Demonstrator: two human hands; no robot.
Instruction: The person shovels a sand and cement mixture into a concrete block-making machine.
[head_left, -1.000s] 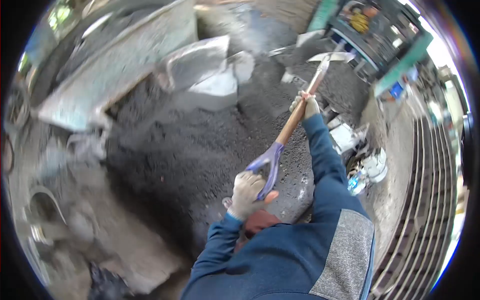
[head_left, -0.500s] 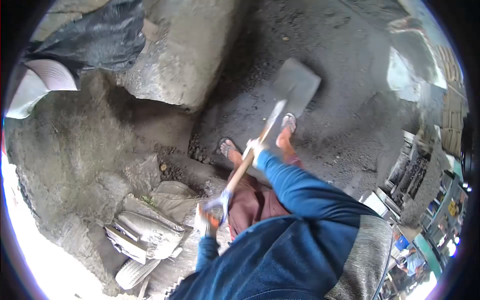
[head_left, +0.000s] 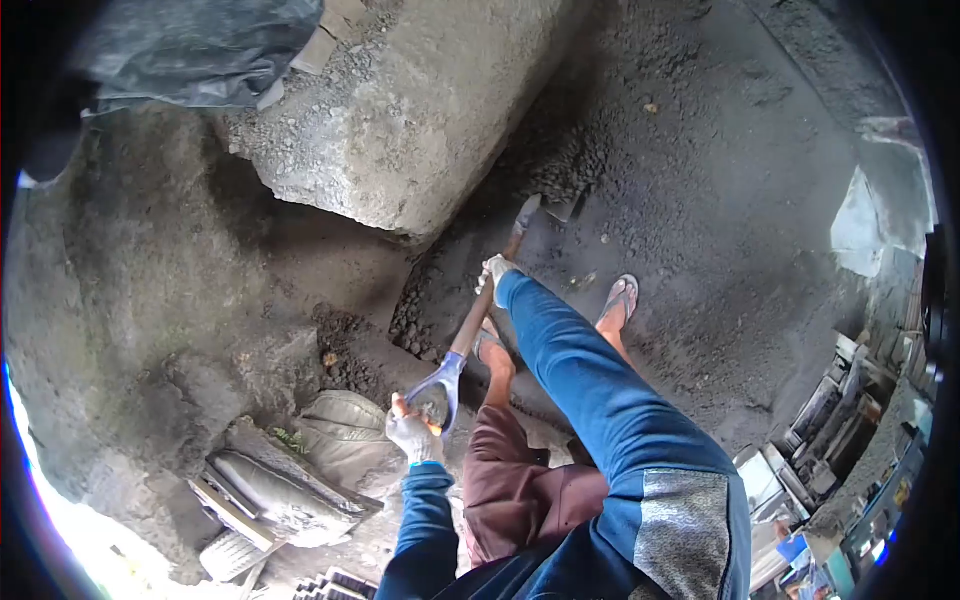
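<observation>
A shovel with a wooden shaft [head_left: 478,318] slants across the middle of the view. My left hand [head_left: 413,430], in a pale glove, is closed on its blue D-shaped handle [head_left: 447,380]. Farther up the shaft, my right hand [head_left: 497,270], also gloved, grips the wood not far below the metal socket. The blade [head_left: 566,203] is low at the dark ground, largely covered by dark gravel [head_left: 565,160] beside the big concrete block. Both my feet, in flip-flops, stand on the dark ground near the shaft.
A large concrete block [head_left: 400,110] rises at upper left, with black plastic sheeting [head_left: 200,50] beyond it. Sacks [head_left: 345,430], boards and a tire [head_left: 232,555] lie at lower left. Wood pieces [head_left: 825,415] are stacked at right, near a pale slab [head_left: 860,225].
The shovel blade has gone from lying exposed on the ground to being mostly covered by gravel closer to the block. My right hand has moved up and left; my feet have shifted.
</observation>
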